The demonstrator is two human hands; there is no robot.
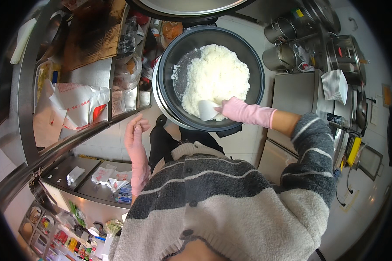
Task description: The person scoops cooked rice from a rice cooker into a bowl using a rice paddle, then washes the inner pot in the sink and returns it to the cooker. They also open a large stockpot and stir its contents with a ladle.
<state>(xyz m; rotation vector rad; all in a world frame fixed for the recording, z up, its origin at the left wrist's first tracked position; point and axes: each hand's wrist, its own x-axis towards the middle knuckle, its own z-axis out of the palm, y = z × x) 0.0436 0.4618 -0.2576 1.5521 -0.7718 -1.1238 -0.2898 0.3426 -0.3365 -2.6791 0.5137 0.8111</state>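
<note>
A large dark round pot (258, 81) holds a mound of white cooked rice (217, 75), with loose grains along its left inner wall. My right hand (235, 109), in a pink glove, grips a white paddle or scoop (207, 110) whose blade rests in the rice near the pot's lower rim. My left hand (136, 130), also in a pink glove, is raised beside the pot at the lower left. Its fingers are slightly curled and hold nothing. The paddle's handle is mostly hidden by my right hand.
A wide round lid (192, 7) stands above the pot. On the left are metal shelves (91, 73) with a printed white bag (81, 101), cardboard and plastic bags. Steel pots (279, 57) and a steel cabinet (292, 93) stand at the right. A metal counter (88, 169) with packets lies lower left.
</note>
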